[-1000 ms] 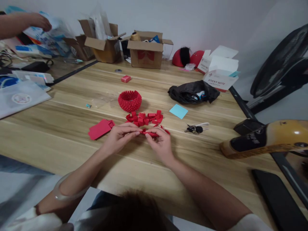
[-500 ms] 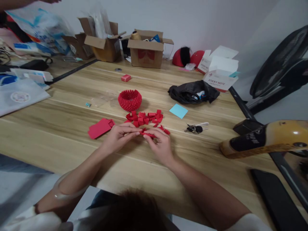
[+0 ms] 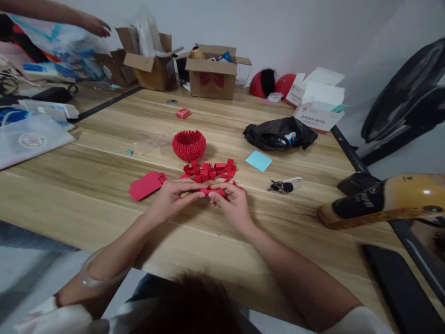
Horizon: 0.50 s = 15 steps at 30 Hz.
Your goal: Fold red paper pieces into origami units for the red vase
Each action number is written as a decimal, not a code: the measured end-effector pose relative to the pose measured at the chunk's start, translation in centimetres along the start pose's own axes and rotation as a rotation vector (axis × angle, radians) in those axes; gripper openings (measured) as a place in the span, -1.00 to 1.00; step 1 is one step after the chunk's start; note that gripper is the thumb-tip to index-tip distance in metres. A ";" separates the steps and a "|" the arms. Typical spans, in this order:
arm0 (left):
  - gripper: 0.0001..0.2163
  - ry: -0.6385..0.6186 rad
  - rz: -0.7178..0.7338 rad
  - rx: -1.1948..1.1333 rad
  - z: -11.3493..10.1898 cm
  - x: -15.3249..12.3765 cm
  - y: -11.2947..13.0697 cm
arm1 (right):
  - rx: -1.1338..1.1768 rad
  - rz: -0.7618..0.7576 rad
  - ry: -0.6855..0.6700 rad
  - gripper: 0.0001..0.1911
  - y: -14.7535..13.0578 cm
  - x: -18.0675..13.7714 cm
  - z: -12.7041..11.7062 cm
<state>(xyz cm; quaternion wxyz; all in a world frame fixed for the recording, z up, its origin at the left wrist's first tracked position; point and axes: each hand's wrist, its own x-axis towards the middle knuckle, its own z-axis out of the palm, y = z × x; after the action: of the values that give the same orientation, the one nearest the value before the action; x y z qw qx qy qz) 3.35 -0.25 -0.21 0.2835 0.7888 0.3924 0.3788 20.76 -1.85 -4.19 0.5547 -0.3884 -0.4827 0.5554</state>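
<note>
Between my left hand and my right hand a strip of folded red paper is pinched by the fingertips of both, just above the table. My fingers partly cover it. Right behind it lies a loose heap of folded red paper pieces. A round red bowl made of many folded paper pieces stands upright beyond the heap. To the left of my left hand rests a small stack of flat red paper sheets.
On the right are a blue sticky note, keys, a black bag, a lying drink bottle and a black phone. Cardboard boxes line the back. Another person's hand reaches in at the upper left.
My fingers have shifted slightly on the red paper, which shows a broader face now. At the upper left, the other person's arm has reached further right into view.
</note>
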 end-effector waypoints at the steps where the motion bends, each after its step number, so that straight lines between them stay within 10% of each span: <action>1: -0.80 -0.005 0.011 0.001 -0.1 0.0 0.0 | 0.049 0.030 -0.009 -0.81 0.0 0.1 0.0; 15: -0.80 -0.087 0.044 -0.005 -0.1 -0.3 -0.2 | 0.201 0.173 -0.080 -0.80 0.3 0.2 0.0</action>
<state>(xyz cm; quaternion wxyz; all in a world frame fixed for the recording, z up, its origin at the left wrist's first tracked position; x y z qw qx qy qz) 3.07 -0.39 -0.39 0.2940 0.8122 0.3611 0.3513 20.65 -1.61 -4.50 0.5209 -0.3486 -0.4112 0.6619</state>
